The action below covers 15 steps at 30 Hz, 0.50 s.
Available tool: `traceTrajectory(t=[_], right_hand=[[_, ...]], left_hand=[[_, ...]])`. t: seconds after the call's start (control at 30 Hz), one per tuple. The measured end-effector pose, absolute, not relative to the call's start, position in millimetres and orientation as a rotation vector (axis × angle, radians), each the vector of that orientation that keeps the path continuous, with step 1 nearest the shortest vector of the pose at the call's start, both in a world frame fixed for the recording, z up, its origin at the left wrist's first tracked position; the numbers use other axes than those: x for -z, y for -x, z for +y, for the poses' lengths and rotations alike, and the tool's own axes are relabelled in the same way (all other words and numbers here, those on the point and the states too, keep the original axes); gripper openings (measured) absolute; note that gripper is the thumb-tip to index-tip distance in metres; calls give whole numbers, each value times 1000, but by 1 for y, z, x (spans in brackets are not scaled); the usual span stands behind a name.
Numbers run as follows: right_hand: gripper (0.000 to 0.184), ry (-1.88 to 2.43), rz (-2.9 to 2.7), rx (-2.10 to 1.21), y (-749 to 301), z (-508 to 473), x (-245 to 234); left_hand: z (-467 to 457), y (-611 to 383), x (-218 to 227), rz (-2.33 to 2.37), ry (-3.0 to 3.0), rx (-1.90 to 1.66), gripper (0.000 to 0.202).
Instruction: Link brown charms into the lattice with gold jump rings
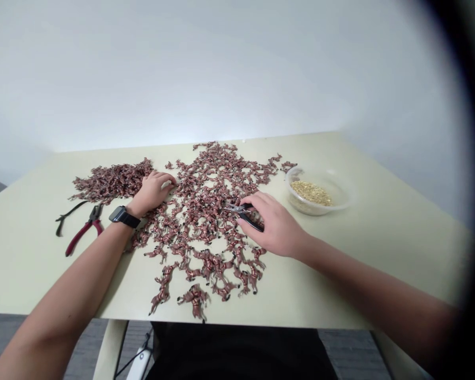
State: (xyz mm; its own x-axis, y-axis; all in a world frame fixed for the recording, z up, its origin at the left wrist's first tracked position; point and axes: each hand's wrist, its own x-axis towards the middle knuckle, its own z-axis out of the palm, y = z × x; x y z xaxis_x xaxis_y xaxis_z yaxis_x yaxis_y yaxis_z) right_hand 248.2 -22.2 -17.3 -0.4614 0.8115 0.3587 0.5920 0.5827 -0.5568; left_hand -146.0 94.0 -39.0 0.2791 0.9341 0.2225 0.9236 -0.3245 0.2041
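Observation:
Many small brown horse-like figurines point(209, 261), with black ends on some legs, lie spread over the table's middle. My right hand point(279, 224) holds small black-handled pliers point(252, 221), with their metal jaws pointing left among the figurines. At the left edge of the spread is my left hand point(154, 191), a dark watch on its wrist. Its fingers are curled, and thumb and fingertips come close together by the figurines. Whatever is between those tips is too small to tell. Beside this hand rises a denser heap of the figurines point(113, 182).
Red-handled pliers point(81, 236) and a thin black tool point(69, 214) lie at left. A clear round bowl point(342, 198) with gold-coloured bits point(311, 192) stands at right. The pale table point(296, 295) meets a white wall behind. Beneath the front edge, a white device point(140, 363) shows.

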Motion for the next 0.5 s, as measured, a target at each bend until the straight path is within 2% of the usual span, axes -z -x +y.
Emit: traceTrajectory(t=[0.2, 0.5], right_hand=[[37, 1188, -2396, -275, -246, -20, 31], [58, 1207, -2396, -255, -240, -27, 30]], left_hand=[[95, 148, 41, 1805, -2500, -491, 27], [89, 143, 36, 1855, -2473, -599, 30]])
